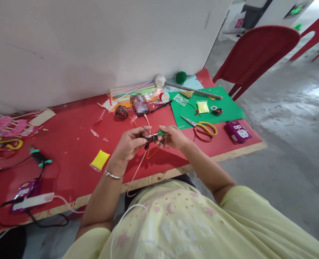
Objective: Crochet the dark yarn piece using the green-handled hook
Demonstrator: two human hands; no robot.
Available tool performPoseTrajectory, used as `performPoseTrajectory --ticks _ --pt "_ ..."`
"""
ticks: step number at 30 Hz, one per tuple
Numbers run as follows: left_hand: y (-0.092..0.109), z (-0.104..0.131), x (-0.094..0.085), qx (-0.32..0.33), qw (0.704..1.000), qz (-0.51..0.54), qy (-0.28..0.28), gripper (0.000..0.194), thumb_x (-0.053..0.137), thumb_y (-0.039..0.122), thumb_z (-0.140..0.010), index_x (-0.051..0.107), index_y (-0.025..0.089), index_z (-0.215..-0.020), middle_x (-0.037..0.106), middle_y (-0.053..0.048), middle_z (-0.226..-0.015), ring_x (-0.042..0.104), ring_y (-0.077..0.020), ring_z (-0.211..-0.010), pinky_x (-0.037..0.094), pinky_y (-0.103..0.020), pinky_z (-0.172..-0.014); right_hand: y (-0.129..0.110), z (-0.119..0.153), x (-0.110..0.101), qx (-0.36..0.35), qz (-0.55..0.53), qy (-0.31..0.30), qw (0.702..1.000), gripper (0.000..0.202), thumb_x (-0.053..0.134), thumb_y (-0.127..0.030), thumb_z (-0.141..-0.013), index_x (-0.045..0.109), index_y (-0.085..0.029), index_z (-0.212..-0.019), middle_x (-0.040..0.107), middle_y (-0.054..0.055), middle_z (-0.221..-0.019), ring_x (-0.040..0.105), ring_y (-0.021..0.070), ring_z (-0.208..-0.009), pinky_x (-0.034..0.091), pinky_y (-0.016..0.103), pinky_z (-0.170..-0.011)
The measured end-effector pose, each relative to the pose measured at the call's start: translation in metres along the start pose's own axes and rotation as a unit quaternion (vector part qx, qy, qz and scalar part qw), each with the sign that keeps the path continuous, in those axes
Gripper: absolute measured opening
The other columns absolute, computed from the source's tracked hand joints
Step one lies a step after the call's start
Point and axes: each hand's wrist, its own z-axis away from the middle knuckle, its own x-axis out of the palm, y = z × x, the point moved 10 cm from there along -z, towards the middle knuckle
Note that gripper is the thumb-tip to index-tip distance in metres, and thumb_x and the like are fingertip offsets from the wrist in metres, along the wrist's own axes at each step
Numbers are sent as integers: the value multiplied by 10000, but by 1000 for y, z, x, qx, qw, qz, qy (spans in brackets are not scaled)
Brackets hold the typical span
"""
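Note:
Near the table's front edge, my left hand pinches a small dark piece of crochet, with a strand of yarn over its raised finger. Closed round the green handle of a crochet hook is my right hand; the hook's metal shaft points left into the dark piece. My fingers cover much of the work. A thin orange strand loops below it. Behind the left hand lies a multicoloured yarn ball. Scissors with yellow and red handles lie right of my right hand.
A purple box sits at the right end of the red table. A yellow packet lies by my left forearm. Farther left are a glue gun and black cables. A grey rod crosses the green sheet. A red chair stands beyond.

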Motion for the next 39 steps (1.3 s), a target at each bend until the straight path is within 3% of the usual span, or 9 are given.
performPoseTrajectory --ticks 13,21,33,36,37,39 --pt "-9 -6 2 -3 998 -55 1 482 861 152 -598 803 172 -1076 655 0 -737 532 -65 -584 402 -207 -547 1 2 -6 -6 0 -17 1000 404 669 -511 -820 676 -123 -707 747 96 -622 677 169 -465 462 209 -362" --pt "-3 -4 0 3 990 -140 -6 496 831 184 -623 784 151 -1115 672 2 -748 510 -70 -601 373 -212 -551 -5 6 -12 5 50 -56 997 381 662 -469 -815 696 -93 -764 798 165 -783 731 213 -524 562 260 -432" --pt "7 -1 -2 58 963 -254 62 526 769 193 -645 765 98 -1163 666 -7 -739 536 -98 -641 423 -233 -614 -23 15 -14 -58 150 -32 986 396 628 -471 -876 731 -91 -829 793 144 -835 775 243 -634 652 357 -605" --pt "7 -2 -7 82 950 -287 87 532 759 189 -664 762 130 -1193 670 1 -744 508 -87 -603 401 -222 -574 -39 23 -7 -126 274 -7 954 428 516 -462 -968 719 -112 -830 772 113 -777 769 227 -662 644 356 -644" --pt "8 -1 -8 92 947 -292 98 525 762 191 -671 764 141 -1193 670 3 -748 500 -82 -596 394 -218 -566 -47 28 -1 -170 338 -1 926 432 477 -442 -997 714 -122 -829 764 105 -769 762 214 -681 639 352 -675" --pt "11 -1 -11 107 949 -272 119 504 781 197 -671 771 152 -1173 674 2 -761 507 -78 -607 398 -209 -568 -59 40 16 -284 469 17 836 402 436 -382 -1029 710 -135 -868 766 112 -832 753 204 -776 627 352 -761"
